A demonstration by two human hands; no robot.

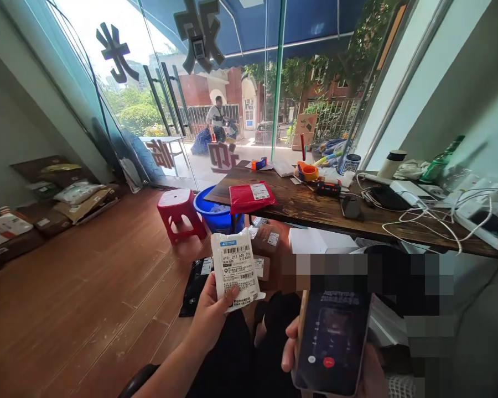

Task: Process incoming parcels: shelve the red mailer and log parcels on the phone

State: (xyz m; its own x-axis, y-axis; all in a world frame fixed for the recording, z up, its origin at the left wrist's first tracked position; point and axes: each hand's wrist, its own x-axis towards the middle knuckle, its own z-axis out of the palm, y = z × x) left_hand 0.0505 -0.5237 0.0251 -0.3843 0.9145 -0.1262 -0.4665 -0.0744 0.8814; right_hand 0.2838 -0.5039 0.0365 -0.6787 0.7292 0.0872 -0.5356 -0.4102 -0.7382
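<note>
My left hand [209,315] is closed around the bottom of a small white parcel [235,268] with a barcode label, holding it upright in front of me. My right hand [292,351] grips a smartphone [331,340] whose dark screen shows a red round button near the bottom. The phone sits just right of the parcel, slightly lower. Both are held above my lap over the wooden floor.
A dark wooden table [307,213] carries a red parcel [251,197], tape, cables and devices. A red stool [178,211] and blue bucket [216,213] stand beside it. Parcels lie on the floor at left [8,226] and under the table. Outside the glass front a person [216,119] walks.
</note>
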